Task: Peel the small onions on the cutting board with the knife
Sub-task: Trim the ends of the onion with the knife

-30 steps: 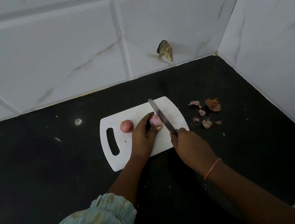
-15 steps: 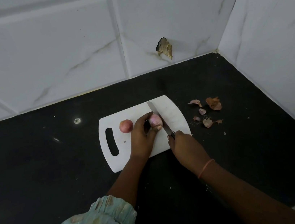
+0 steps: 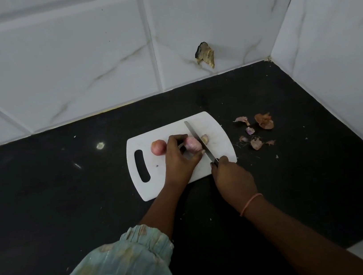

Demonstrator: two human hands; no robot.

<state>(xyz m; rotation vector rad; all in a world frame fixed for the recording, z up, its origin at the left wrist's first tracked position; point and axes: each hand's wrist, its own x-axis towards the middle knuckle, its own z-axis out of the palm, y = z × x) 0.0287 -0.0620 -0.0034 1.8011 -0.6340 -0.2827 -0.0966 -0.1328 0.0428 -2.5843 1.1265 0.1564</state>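
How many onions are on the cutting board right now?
2: one onion lies free near the board's handle slot; the left hand holds another against the knife. None seems hidden.

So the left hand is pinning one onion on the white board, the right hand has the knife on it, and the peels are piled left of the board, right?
Not quite: the head view shows the peels lying right of the cutting board, on the black counter. The left hand does pin the onion while the right hand holds the knife on it.

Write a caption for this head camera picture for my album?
Left hand steadies a small onion on the cutting board while the right hand slices with a knife.
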